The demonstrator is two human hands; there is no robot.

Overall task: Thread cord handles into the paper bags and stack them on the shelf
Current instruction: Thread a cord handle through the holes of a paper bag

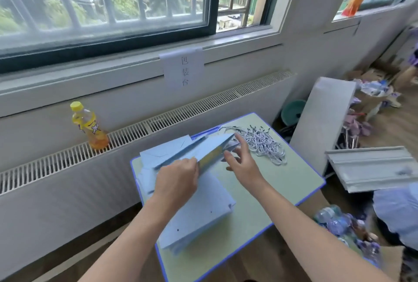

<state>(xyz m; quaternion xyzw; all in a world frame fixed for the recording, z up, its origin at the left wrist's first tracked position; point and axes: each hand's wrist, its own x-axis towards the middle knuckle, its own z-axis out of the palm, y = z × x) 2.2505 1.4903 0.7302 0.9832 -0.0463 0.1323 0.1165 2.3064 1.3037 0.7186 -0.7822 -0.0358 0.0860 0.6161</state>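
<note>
Paper bag between both hands

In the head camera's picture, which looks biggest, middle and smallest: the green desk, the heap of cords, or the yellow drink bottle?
Largest to smallest as they appear:
1. green desk
2. heap of cords
3. yellow drink bottle
The bottle stands farther from the camera, so the last two are unsure.

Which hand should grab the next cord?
Right. The right hand is open at the bag's mouth, nearest the cord pile; the left hand grips the blue bag.
</note>
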